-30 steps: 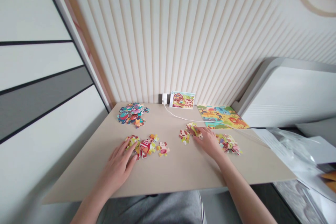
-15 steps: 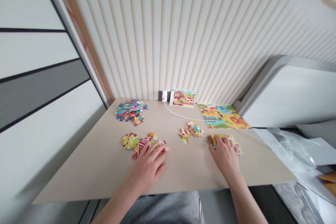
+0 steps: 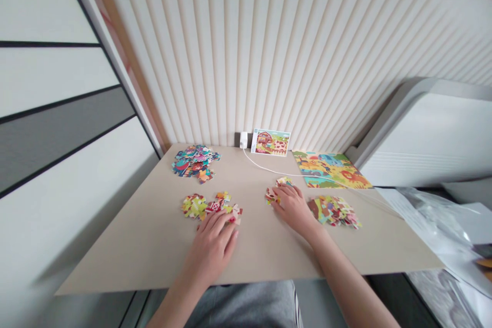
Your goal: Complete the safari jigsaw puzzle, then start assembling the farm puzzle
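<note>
My left hand (image 3: 213, 241) lies at the near edge of a left cluster of puzzle pieces (image 3: 195, 206), fingers stretched out and slightly apart. Under and beyond its fingertips are pieces with a red barn door (image 3: 216, 207) and a pink animal face (image 3: 236, 211). My right hand (image 3: 294, 207) rests over a small middle group of puzzle pieces (image 3: 270, 196), its fingers laid out flat and hiding most of them. Right of that hand is a heap of farm puzzle pieces (image 3: 333, 210), partly overlapping one another.
A picture card (image 3: 270, 142) of a barn and cow leans on the ribbed wall. A white charger (image 3: 243, 140) trails its cable (image 3: 277, 171) across a finished animal puzzle (image 3: 333, 168). A blue-toned piece pile (image 3: 195, 160) lies back left. Clear plastic wrapping (image 3: 436, 218) is beyond the table's right edge.
My right hand has moved left from the right heap to the middle pieces, uncovering the heap. My left hand has drawn back slightly toward me. The view has shifted a little.
</note>
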The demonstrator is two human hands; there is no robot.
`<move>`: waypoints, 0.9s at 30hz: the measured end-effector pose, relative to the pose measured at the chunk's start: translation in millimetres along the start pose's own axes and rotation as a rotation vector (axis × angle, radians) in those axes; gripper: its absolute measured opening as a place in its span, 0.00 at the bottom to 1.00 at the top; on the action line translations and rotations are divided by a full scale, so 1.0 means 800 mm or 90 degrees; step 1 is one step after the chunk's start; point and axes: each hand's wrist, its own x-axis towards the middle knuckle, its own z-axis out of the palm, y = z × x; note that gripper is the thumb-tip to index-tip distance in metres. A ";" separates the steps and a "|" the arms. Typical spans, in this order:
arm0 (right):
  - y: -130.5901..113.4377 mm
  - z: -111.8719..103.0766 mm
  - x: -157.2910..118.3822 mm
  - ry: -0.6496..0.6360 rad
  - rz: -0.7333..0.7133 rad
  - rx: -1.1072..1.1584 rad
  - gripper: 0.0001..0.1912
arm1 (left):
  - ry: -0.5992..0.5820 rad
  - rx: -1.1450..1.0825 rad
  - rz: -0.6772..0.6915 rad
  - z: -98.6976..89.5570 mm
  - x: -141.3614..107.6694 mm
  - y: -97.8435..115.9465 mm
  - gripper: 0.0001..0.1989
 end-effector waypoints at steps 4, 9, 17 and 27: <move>-0.010 -0.003 -0.008 -0.002 0.003 0.034 0.21 | -0.005 -0.002 0.001 0.000 0.000 0.000 0.13; 0.001 -0.015 -0.049 0.026 0.037 0.047 0.25 | -0.019 -0.005 -0.001 0.002 -0.001 -0.001 0.13; 0.052 -0.019 -0.107 0.142 0.255 -0.173 0.20 | -0.022 -0.015 0.001 0.001 -0.001 0.001 0.13; -0.076 0.001 -0.060 -0.019 -0.066 0.096 0.23 | -0.019 -0.021 0.011 0.006 -0.003 -0.003 0.15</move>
